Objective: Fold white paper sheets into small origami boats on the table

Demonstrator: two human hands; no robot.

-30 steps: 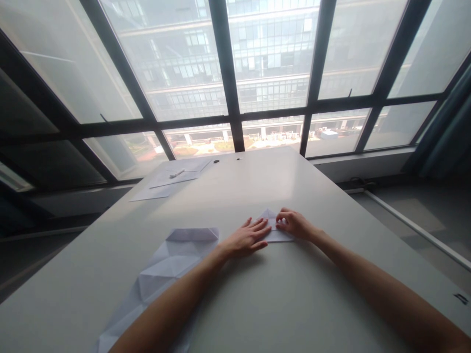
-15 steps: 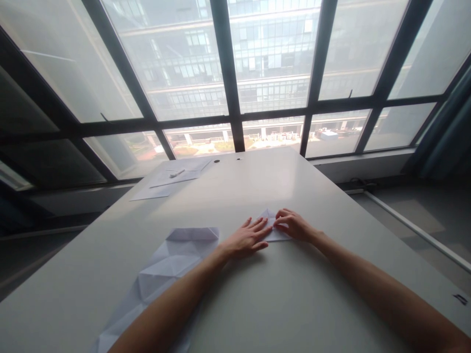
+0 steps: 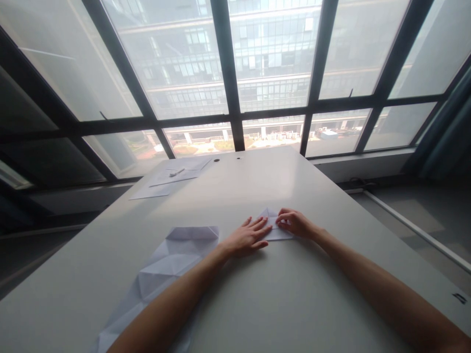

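A small piece of folded white paper [image 3: 277, 236] with a pointed top lies on the table. My left hand [image 3: 248, 239] rests flat across its left part, fingers spread. At the paper's right side is my right hand [image 3: 297, 224], its fingers curled in and its thumb and fingertips pressed together on the paper. Exactly which flap they pinch is hidden by the fingers. Left of my left hand, partly under that forearm, lies a large creased sheet of paper [image 3: 165, 267].
Several white sheets [image 3: 154, 191] lie at the far left of the white table [image 3: 257, 181], with a white pen-like object [image 3: 177, 172] on top. Two round holes are near the far edge. Large dark-framed windows stand behind, and a blue curtain [image 3: 437, 132] hangs at right.
My right hand has shifted slightly to the right along the folded paper, away from my left fingers. My left hand stays in place.
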